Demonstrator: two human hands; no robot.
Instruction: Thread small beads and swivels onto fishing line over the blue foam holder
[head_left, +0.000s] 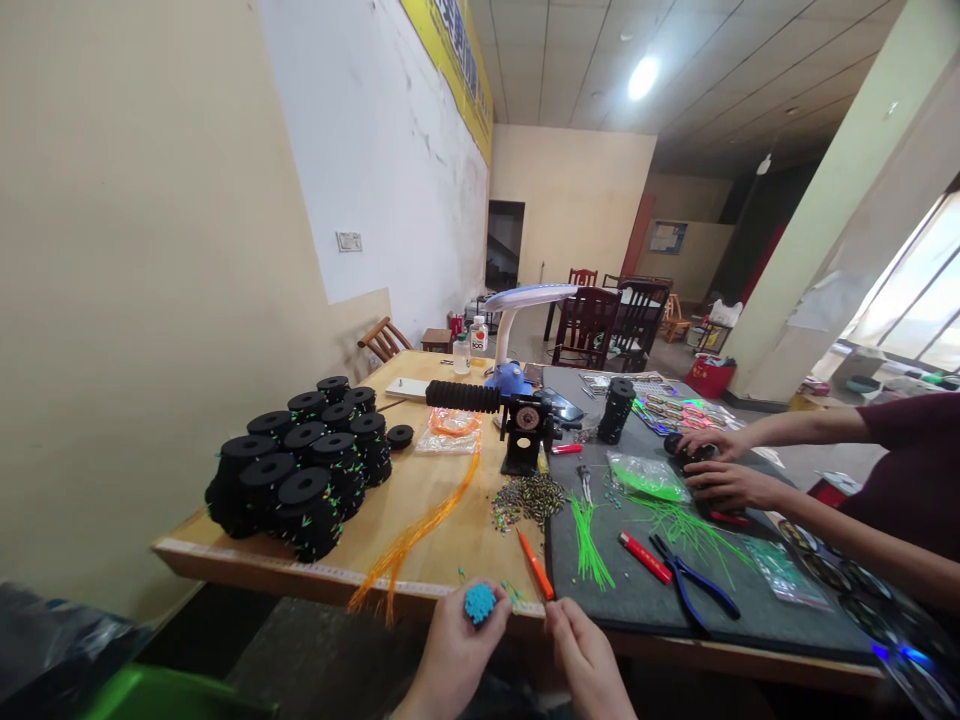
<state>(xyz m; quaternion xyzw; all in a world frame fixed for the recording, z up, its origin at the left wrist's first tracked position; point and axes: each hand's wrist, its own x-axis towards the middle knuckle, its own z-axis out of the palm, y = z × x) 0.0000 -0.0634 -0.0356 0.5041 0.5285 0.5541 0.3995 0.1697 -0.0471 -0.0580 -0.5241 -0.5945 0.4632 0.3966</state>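
Note:
My left hand (457,645) is wrapped round a blue bundle (480,603), whose rough end faces up between thumb and fingers, just off the table's front edge. To its right, my right hand (581,650) is closed, its fingertips at the lower end of an orange pen-like tool (535,566); what it pinches, if anything, is too small to make out. Beyond the tool lies a pile of small dark and golden pieces (536,498). Orange strands (424,525) trail over the edge left of my hands, and green strands (591,545) lie on the grey mat.
Stacked black spools (300,460) stand at the left. A black clamp device (525,430) and a lamp (506,345) stand mid-table. Blue pliers (694,585) and a red tool (645,557) lie on the mat (637,625). At the right, another person's hands (724,475) hold a black object.

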